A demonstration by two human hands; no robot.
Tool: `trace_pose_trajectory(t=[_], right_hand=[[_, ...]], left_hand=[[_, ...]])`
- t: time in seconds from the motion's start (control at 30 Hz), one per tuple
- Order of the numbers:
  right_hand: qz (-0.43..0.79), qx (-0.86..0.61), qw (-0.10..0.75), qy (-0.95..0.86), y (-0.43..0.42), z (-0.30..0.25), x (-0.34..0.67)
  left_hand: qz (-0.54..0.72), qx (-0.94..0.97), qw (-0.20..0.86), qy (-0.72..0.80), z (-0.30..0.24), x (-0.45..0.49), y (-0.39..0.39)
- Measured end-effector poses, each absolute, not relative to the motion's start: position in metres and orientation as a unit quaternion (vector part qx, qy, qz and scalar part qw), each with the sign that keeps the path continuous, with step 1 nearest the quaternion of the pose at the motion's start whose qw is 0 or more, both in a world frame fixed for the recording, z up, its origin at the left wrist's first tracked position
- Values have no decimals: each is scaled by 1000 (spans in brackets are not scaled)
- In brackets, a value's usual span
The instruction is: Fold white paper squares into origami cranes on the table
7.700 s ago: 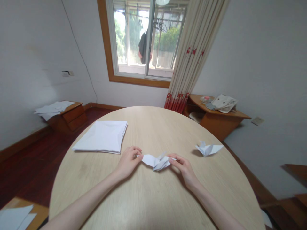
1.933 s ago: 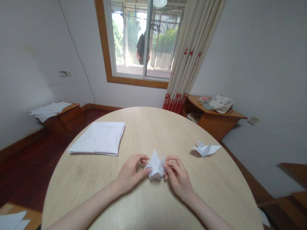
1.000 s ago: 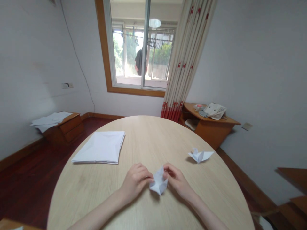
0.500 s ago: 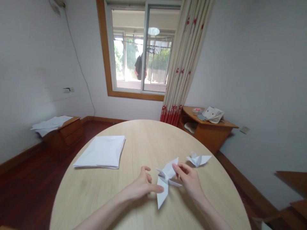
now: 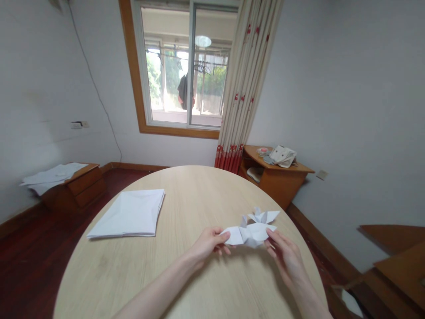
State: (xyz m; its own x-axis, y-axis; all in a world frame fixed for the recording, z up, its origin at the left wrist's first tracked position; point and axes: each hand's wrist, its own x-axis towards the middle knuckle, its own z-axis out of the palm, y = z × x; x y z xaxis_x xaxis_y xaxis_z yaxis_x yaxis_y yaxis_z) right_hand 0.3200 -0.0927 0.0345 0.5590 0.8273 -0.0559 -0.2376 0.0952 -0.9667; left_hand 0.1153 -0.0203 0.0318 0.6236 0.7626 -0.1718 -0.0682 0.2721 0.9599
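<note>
Between my two hands is a white paper crane [image 5: 251,233], its wings stretched out sideways just above the table. My left hand [image 5: 212,243] pinches the tip of the left wing between thumb and fingers. On the other side, my right hand [image 5: 282,250] grips the right wing's tip the same way. Right behind it lies a second folded paper crane [image 5: 264,216] on the table, partly covered by the held one.
The round wooden table [image 5: 186,190] carries a stack of white paper [image 5: 128,215] at its left. A corner cabinet [image 5: 279,177] with a bag [image 5: 283,156] stands beyond the right edge. At far left, papers [image 5: 55,173] cover a low drawer unit [image 5: 84,184].
The crane has been turned so its wings lie sideways, and moved right and away, close to the other crane. My left hand now pinches its wing. The view has shifted slightly right.
</note>
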Motion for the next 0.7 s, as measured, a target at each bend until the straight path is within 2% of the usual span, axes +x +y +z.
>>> trace_pose_trajectory(t=[0.27, 0.7], right_hand=[[275, -654, 642, -291, -87, 22, 381], [216, -706, 588, -331, -71, 10, 420]], left_hand=[[328, 513, 694, 384, 15, 177, -9], [254, 490, 718, 424, 0, 217, -4]])
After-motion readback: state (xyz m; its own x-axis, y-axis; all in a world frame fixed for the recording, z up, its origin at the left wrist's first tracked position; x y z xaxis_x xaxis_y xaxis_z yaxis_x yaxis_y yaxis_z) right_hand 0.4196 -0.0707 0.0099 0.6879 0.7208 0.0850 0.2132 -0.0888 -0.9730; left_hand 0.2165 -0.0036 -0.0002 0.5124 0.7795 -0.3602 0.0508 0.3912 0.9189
